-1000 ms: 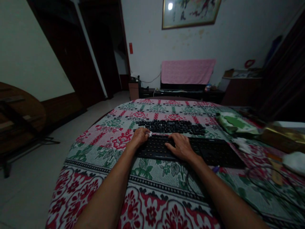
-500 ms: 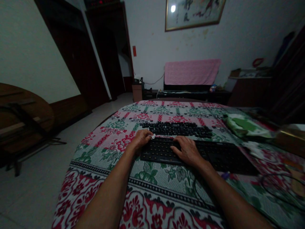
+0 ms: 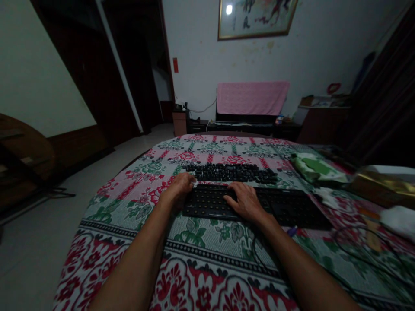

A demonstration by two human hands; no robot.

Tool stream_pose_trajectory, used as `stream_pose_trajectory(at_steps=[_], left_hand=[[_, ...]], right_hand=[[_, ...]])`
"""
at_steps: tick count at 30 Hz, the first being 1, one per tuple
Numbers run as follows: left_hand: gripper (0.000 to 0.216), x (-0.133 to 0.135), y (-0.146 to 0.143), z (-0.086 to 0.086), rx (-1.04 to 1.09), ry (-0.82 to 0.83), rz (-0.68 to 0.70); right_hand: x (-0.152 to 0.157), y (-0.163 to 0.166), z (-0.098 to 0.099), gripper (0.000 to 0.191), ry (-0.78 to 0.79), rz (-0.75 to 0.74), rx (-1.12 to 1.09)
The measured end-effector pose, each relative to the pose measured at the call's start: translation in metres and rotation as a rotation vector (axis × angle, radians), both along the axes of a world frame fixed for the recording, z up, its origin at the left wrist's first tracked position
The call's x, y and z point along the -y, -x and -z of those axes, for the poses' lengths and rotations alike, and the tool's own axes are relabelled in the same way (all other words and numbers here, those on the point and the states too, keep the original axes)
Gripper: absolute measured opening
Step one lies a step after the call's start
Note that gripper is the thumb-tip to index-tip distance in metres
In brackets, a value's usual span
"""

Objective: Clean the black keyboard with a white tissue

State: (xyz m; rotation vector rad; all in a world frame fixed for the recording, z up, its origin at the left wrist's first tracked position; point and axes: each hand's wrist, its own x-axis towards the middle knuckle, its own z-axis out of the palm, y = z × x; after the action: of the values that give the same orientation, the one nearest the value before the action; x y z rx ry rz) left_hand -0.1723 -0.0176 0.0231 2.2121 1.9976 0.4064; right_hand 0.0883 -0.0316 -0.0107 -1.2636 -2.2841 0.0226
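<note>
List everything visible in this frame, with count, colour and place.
keyboard: one, black, on the tablecloth
loose keys: one row, black, behind the keyboard
tablecloth: one, red-green floral, under everything
packet: one, green-white, right of the loose keys
box: one, gold, far right
cable: one, dark, looped on the tablecloth at right
pink cloth: one, draped by the back wall
framed picture: one, on the back wall
white scrap: one, pinched in the left hand
left hand: at the keyboard's far left corner, closed on the white scrap
right hand: flat on the keyboard
</note>
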Motion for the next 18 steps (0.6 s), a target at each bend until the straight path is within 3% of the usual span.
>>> stream_pose_trajectory(at_steps=[5,10,18], left_hand=[[0.034,0.008,0.012,-0.009,0.027,0.021,-0.138],[0.028,0.005,-0.001,-0.002,0.053,-0.07,-0.025],[0.025,0.003,0.008,0.01,0.223,-0.034,-0.03]], right_hand=[[-0.003,-0.001,0.003,0.027,-0.001,-0.001,-0.004],[-0.003,0.0,0.003,0.027,-0.004,-0.002,0.005],[-0.005,-0.001,0.006,0.028,-0.027,-0.005,0.012]])
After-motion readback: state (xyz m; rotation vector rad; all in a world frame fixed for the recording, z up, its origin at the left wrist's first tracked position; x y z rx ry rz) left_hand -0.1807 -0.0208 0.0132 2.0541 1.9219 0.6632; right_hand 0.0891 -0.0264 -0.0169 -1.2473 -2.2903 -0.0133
